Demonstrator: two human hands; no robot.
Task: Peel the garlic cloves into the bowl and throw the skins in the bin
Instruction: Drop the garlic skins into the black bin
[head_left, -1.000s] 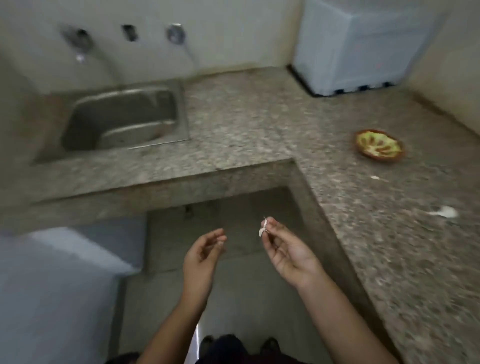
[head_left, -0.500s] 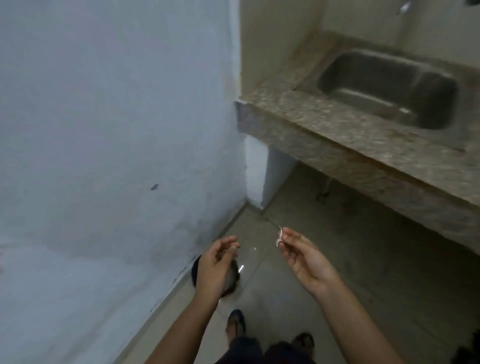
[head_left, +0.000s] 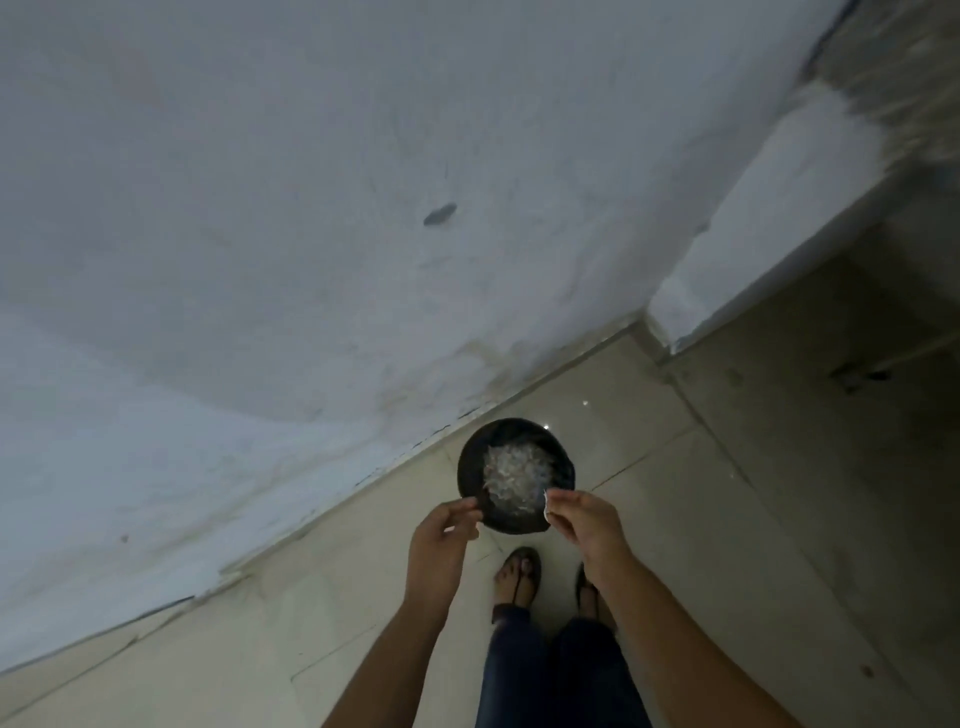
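Note:
A small round black bin (head_left: 470, 470) stands on the tiled floor against the wall, with a heap of pale garlic skins (head_left: 514, 475) inside it. My right hand (head_left: 584, 522) pinches a small white garlic skin (head_left: 545, 506) between thumb and fingertips, right over the bin's near rim. To the left of the bin's rim is my left hand (head_left: 441, 540), fingers loosely curled, holding nothing that I can see. The bowl and the garlic cloves are out of view.
A white wall (head_left: 311, 234) fills the left and top. A white counter support (head_left: 753, 249) juts out at the upper right, with dark space under the counter beside it. My feet in sandals (head_left: 519, 574) stand just behind the bin.
The view swung from the counter and sink down to the floor. Both hands moved forward over the bin; the right hand kept the skin pinched throughout.

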